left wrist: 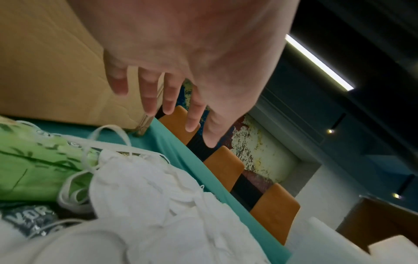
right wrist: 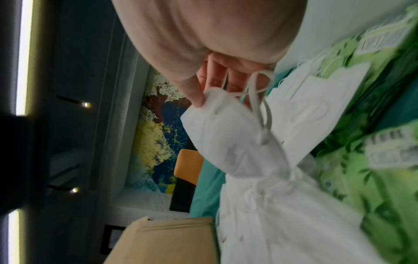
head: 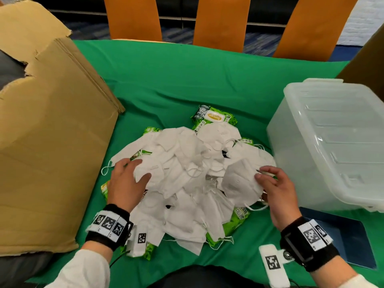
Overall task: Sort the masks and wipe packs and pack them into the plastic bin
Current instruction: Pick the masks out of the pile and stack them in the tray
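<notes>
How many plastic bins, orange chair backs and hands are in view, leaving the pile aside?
Plastic bin: 1
Orange chair backs: 3
Hands: 2 (left hand over the pile, right hand pinching a mask)
Total: 6

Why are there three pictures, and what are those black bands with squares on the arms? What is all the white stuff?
A person is wearing three cameras. The big picture comes from one on the head, looking down. The other two come from the wrist bands, looking along each hand. On the green cloth lies a pile of white masks over green wipe packs. The right hand pinches one mask. The left hand has spread fingers over the pile. The plastic bin waits at the right, a cardboard box at the left.
</notes>
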`<state>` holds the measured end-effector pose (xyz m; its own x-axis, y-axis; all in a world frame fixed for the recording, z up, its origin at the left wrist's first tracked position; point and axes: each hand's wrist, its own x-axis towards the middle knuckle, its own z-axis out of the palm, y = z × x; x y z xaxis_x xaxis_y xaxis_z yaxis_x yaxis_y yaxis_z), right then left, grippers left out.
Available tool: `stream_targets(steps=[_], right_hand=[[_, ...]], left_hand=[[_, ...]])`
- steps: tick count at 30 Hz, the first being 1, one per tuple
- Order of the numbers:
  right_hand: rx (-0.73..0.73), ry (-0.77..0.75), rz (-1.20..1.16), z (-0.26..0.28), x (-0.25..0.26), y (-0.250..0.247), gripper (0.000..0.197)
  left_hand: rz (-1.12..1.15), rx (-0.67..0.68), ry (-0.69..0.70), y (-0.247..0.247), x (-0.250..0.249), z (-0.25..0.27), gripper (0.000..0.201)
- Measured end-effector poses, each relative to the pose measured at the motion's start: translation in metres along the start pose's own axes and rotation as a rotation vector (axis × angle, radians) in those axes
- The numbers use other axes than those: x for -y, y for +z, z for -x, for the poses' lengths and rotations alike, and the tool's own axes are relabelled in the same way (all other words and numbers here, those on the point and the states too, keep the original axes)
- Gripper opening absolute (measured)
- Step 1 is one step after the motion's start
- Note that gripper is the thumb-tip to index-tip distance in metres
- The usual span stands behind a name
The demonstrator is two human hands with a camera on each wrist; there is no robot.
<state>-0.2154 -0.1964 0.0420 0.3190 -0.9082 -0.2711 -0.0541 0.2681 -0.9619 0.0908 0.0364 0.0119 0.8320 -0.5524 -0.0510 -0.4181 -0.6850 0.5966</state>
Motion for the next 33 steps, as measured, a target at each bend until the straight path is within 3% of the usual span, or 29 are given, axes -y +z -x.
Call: stream_targets(steps=[2,5,7,10,12,15,19,22,26,28,31,33], right_hand=[[0.018,-0.011,-0.045,0.005,0.004,0.007,0.025],[0.005,-0.122,-0.070,0.014,0.013,0.024,0.026],[0.052,-0.208,-0.070,0.020,0.024,0.039,0.025],[0.216,-0.220,-0.086,0.027,0.039,0.059,0.022],[0.313,-0.186,-0.039,0.027,0.040,0.069,0.020],[0.294,-0.091,0.052,0.018,0.024,0.069,0.016],[0.141,0.129,0.178,-0.001,-0.016,0.038,0.008],[0.098,0.262,0.398,-0.008,-0.059,0.008,0.005],[0.177,0.204,0.808,-0.007,-0.099,-0.005,0.031],[0.191,0.157,0.915,-0.003,-0.105,-0.003,0.031],[0.187,0.178,0.917,0.003,-0.105,0.002,0.018],[0.174,0.229,0.724,0.006,-0.094,0.003,0.014]], left_hand=[[0.149,0.007,0.025,-0.006,-0.007,0.013,0.031],[0.465,0.203,0.053,-0.006,-0.039,0.036,0.025],[0.557,0.303,0.109,-0.002,-0.062,0.046,0.035],[0.671,0.405,0.195,0.006,-0.097,0.050,0.059],[0.749,0.458,0.201,0.012,-0.117,0.048,0.058],[0.753,0.417,0.187,0.023,-0.123,0.041,0.021],[0.776,0.278,0.039,0.030,-0.099,0.034,0.016],[0.925,0.294,-0.132,0.032,-0.077,0.036,0.014],[0.974,0.306,-0.276,0.038,-0.054,0.044,0.017],[0.974,0.301,-0.326,0.039,-0.051,0.047,0.017],[0.975,0.291,-0.344,0.038,-0.051,0.051,0.015],[0.981,0.265,-0.342,0.038,-0.050,0.051,0.014]])
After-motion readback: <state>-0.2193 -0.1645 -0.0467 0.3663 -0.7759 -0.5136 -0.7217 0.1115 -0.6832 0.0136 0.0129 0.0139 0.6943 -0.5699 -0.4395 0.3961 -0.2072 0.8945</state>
